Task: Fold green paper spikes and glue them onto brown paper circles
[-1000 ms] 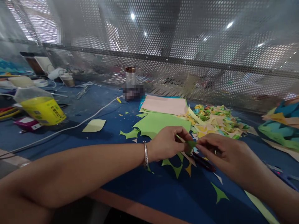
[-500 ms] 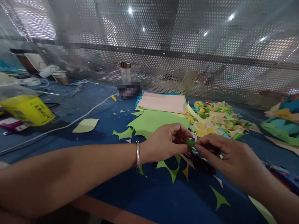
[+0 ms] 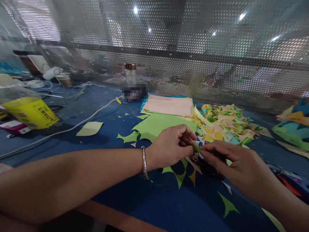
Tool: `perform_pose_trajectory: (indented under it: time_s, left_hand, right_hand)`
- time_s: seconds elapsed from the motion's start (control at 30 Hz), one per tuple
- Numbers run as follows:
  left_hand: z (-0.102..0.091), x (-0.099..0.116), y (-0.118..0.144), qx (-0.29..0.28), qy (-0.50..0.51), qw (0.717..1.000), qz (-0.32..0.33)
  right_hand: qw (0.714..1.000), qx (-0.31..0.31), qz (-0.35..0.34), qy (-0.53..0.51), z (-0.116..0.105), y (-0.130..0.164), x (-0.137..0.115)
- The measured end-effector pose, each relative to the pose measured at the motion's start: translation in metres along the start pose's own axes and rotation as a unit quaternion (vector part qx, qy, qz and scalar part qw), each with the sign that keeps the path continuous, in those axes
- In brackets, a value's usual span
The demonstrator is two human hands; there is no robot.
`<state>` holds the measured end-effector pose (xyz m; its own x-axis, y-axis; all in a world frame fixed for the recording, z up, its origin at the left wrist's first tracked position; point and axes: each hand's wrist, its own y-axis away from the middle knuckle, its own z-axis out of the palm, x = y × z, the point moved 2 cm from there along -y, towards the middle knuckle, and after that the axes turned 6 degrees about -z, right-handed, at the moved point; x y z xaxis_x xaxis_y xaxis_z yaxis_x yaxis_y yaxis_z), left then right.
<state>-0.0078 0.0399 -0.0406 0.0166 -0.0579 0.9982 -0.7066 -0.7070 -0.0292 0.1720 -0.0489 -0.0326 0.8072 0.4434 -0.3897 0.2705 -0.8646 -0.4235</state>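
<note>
Head cam: both hands, left hand (image 3: 171, 146) and right hand (image 3: 235, 161), pinch one green scrap (image 3: 196, 148); one jar (image 3: 130, 74) and one yellow tub (image 3: 30, 111) on the bench (image 3: 101, 106), contents unclear.

Both forearms are bare, and a thin silver bangle (image 3: 144, 162) circles the left wrist.

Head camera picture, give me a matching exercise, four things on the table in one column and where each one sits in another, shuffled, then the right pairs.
Things:
1. small green paper piece
2. yellow bottle
3. pink sheet
4. pile of coloured scraps

Places:
A. lying at the far left of the table
B. right of the paper sheets
C. pinched between the left hand and right hand
D. on top of the stack, behind the green sheet

Pairs: 1-C, 2-A, 3-D, 4-B
</note>
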Motion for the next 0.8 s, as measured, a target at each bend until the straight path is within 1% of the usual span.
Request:
perform_pose_trajectory:
  time_s: [0.1,0.2,0.3,0.43,0.57,0.63,0.7,0.8]
  left_hand:
    - [0.0008,0.0001,0.0007,0.003,-0.021,1.0,0.02]
    - [0.0022,0.0008,0.0018,0.007,-0.02,0.999,0.029]
    - [0.0029,0.0019,0.0023,0.015,0.001,0.999,0.033]
    - [0.0034,0.0028,0.0014,0.023,0.061,0.998,0.001]
    - [0.0033,0.0017,-0.0012,0.06,0.127,0.989,-0.039]
    - [0.0037,-0.0004,-0.0026,0.069,0.145,0.985,-0.061]
    - [0.0042,-0.0026,-0.0035,0.069,0.144,0.985,-0.071]
    - [0.005,-0.0056,-0.004,0.067,0.147,0.985,-0.063]
  right_hand:
    - [1.0,0.005,-0.02,0.023,0.0,0.0003,-0.0001]
    - [0.998,0.035,-0.031,0.043,-0.0002,0.0005,-0.0015]
    - [0.996,0.062,-0.04,0.048,0.0,0.0012,-0.0026]
    - [0.994,0.084,-0.045,0.058,0.0022,0.0034,-0.003]
    - [0.991,0.116,-0.024,0.068,0.0065,0.0051,-0.0035]
    - [0.989,0.126,-0.026,0.079,0.0079,0.0048,-0.0037]
    - [0.988,0.122,-0.039,0.084,0.0086,0.0038,-0.004]
    - [0.989,0.109,-0.049,0.091,0.009,0.0022,-0.0053]
